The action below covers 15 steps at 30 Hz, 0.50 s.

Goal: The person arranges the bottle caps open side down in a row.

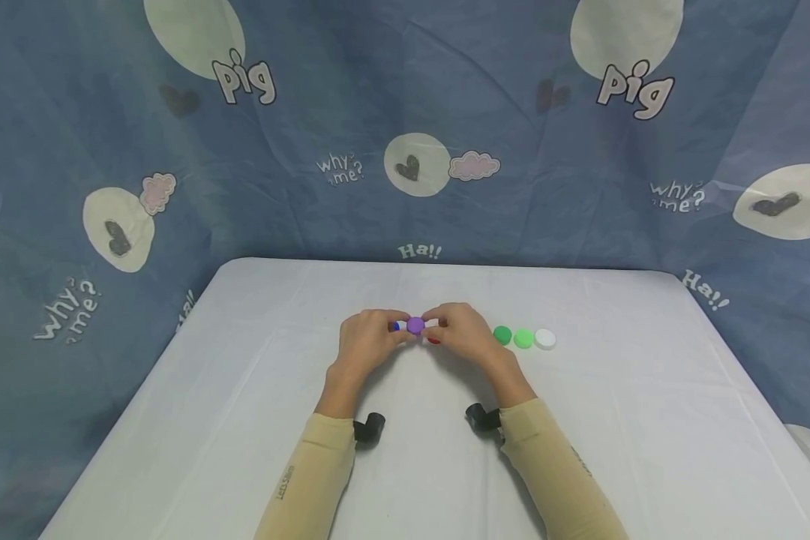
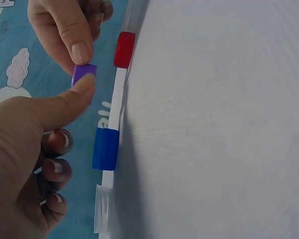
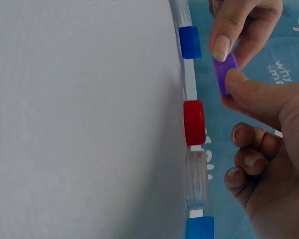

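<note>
Above the white table, both hands pinch a purple cap between thumb and fingers. My left hand grips its left side, and my right hand grips its right side. In the left wrist view the purple cap is held up off the cloth, partly covered by the fingertips. A blue cap and a red cap rest on the table below the hands. Beside the red cap in the right wrist view stands a clear ribbed cap, with another blue cap beyond it.
To the right of my right hand, a dark green cap, a light green cap and a white-looking cap lie in a row. A white cloth covers the table. Behind it hangs a blue printed curtain.
</note>
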Available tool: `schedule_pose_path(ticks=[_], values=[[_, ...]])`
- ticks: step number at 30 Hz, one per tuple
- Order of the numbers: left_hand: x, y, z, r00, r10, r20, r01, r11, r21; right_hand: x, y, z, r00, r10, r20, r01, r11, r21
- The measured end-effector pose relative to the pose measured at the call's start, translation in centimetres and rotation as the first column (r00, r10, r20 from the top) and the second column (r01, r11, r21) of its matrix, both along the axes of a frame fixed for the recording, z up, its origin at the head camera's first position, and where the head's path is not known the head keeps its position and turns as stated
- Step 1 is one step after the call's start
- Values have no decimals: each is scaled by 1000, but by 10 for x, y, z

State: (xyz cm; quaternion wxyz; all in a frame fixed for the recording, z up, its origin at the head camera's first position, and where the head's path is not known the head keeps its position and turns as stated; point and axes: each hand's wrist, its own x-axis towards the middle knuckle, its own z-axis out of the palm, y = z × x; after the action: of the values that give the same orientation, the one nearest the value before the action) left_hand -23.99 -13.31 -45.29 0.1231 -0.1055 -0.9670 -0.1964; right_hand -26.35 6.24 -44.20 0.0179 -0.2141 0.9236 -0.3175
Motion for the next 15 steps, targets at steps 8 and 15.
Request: schedule_pose_path(ticks=[8, 15], values=[[-2, 4, -2, 997, 31, 77, -28, 999, -41, 2, -4, -2, 998, -7, -56, 13, 994, 111], [-1, 7, -3, 994, 34, 102, -31, 999, -30, 2, -7, -6, 997, -26, -76, 37, 989, 145]])
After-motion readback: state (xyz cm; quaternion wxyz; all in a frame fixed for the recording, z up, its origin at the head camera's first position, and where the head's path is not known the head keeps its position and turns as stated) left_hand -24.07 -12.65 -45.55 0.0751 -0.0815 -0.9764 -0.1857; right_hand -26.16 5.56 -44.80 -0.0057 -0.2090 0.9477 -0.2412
